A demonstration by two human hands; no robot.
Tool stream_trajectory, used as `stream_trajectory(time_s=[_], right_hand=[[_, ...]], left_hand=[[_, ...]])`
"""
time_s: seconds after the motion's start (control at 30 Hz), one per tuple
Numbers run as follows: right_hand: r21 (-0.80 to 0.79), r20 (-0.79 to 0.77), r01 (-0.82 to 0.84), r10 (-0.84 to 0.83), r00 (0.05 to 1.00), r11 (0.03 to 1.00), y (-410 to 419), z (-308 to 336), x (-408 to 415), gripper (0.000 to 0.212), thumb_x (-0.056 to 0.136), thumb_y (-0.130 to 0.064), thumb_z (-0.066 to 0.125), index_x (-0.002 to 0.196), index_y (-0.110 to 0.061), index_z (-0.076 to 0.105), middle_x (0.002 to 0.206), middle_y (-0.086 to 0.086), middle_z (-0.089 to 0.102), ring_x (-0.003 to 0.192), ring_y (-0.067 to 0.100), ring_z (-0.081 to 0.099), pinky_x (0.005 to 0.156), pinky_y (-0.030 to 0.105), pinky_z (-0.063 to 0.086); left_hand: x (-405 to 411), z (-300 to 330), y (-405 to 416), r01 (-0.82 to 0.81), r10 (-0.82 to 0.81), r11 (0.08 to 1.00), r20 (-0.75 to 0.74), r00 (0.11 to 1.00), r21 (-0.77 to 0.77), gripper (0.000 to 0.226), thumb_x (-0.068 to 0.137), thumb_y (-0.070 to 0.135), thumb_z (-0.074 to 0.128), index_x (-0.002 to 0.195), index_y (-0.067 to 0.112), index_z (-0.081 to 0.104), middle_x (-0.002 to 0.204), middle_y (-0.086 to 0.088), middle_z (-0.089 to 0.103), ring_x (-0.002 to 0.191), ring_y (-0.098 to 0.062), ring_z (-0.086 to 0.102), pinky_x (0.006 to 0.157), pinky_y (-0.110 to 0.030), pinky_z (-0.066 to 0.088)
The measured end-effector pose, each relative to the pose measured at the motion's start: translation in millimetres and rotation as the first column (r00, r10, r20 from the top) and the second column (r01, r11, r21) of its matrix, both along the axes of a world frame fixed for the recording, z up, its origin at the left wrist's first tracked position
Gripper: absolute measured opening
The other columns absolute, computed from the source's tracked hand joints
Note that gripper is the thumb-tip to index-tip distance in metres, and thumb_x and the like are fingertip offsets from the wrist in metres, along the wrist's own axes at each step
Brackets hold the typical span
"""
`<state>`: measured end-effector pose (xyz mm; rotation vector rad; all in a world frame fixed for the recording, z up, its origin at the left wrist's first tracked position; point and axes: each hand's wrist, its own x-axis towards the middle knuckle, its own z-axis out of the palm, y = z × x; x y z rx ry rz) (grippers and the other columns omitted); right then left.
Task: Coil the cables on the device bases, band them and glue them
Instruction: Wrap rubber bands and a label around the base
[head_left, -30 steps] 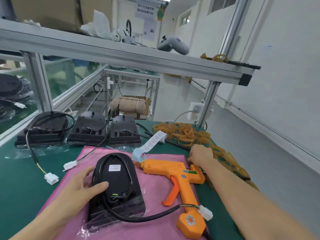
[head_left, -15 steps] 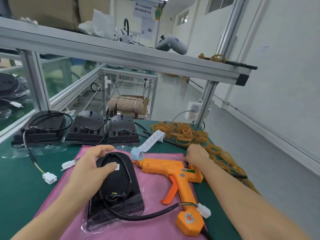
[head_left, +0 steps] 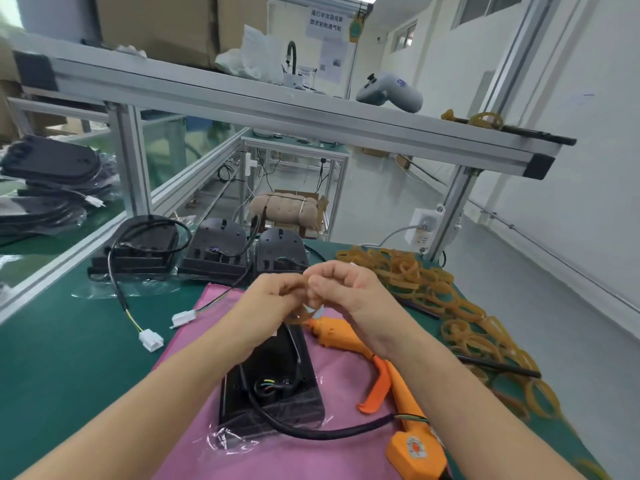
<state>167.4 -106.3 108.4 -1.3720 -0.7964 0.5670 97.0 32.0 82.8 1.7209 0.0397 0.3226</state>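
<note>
On green bench (head_left: pixel 69 358): pink cloth (head_left: pixel 311 455); white wall (head_left: pixel 588 168) beyond.

We see a bright, evenly lit scene; daylight enters from windows (head_left: pixel 485 12) at 1 o'clock. Shadows are soft and faint. The white wall (head_left: pixel 588 150) at 3 o'clock is near washed out. Wide-angle distortion bends the shelf rail (head_left: pixel 277 109) toward the edges. The hands (head_left: pixel 311 292) show slight motion blur.

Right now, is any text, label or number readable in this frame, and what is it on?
Hanging white sign: two lines of Chinese characters, too blurred to quote.
Paper notice below it: print too small to read.
Round label on glue gun base: unreadable.
Nothing else carries legible text.
</note>
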Motion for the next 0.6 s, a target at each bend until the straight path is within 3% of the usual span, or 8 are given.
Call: stream_trajectory(time_s=[0.1,0.23,0.33,0.4,0.5,0.6], right_hand=[[0.177,-0.265,-0.114,0.159,0.951,0.978,1.2,2.4,-8.9,0.009,0.087,-0.013,0.058,0.089,-0.007,0.065,0.063,0.005,0.063,0.06,0.015,0.059,0.07,0.025,0.053],[0.323,-0.578,-0.094,0.275,0.769,0.942,10.2,0.0,-18.8,0.013,0.088,-0.017,0.051,0.085,-0.007,0.059,0.052,0.001,0.052,0.037,0.009,0.047,0.051,0.025,0.053],[-0.002,-0.459,-0.206,0.182,0.87,0.979,4.4,-1.0,-14.4,0.025,0.098,-0.012,0.045,0.08,-0.007,0.062,0.055,0.005,0.059,0.036,0.007,0.048,0.045,0.021,0.05],[-0.209,-0.336,-0.326,0.246,0.909,0.922,-1.1,1.2,-11.4,0.026,0.097,-0.011,0.046,0.078,-0.007,0.063,0.062,0.007,0.067,0.042,0.008,0.057,0.048,0.019,0.052],[-0.36,-0.273,-0.552,0.481,0.833,0.752,-4.0,12.8,-6.3,0.018,0.094,-0.017,0.056,0.082,-0.01,0.068,0.085,0.012,0.073,0.067,0.011,0.071,0.067,0.021,0.057],[-0.442,-0.218,-0.689,0.676,0.704,0.574,-0.4,20.7,-2.2,0.039,0.093,-0.019,0.057,0.115,0.012,0.06,0.131,0.025,0.056,0.113,0.018,0.062,0.095,0.027,0.051]], left_hand=[[-5.6,-3.0,3.3,0.077,-0.077,0.997,0.006,0.997,0.017,0.044,0.094,-0.003,0.047,0.062,0.022,0.065,0.06,0.016,0.057,0.062,0.005,0.052,0.062,-0.007,0.041],[-5.6,6.5,-0.4,0.156,-0.154,0.987,0.046,0.987,-0.043,0.022,0.088,0.008,0.062,0.077,0.024,0.073,0.068,0.015,0.065,0.065,0.005,0.059,0.064,-0.009,0.046],[-4.1,18.9,16.1,-0.037,0.051,0.996,0.168,0.984,-0.086,0.024,0.083,-0.006,0.066,0.09,0.016,0.072,0.069,0.01,0.065,0.063,-0.002,0.06,0.062,-0.019,0.052],[-6.5,29.6,25.5,-0.105,0.102,0.994,0.243,0.965,0.001,0.023,0.08,-0.008,0.069,0.086,0.014,0.073,0.062,0.011,0.059,0.058,-0.002,0.056,0.059,-0.018,0.053],[-8.9,35.4,21.1,-0.033,0.004,0.994,0.271,0.963,0.105,0.018,0.079,-0.007,0.072,0.083,0.011,0.072,0.059,0.01,0.06,0.056,-0.001,0.054,0.057,-0.014,0.048],[-4.8,33.9,7.2,-0.004,-0.047,0.977,0.235,0.971,0.211,0.014,0.079,-0.004,0.073,0.082,0.009,0.072,0.06,0.007,0.064,0.054,-0.004,0.056,0.055,-0.017,0.047]])
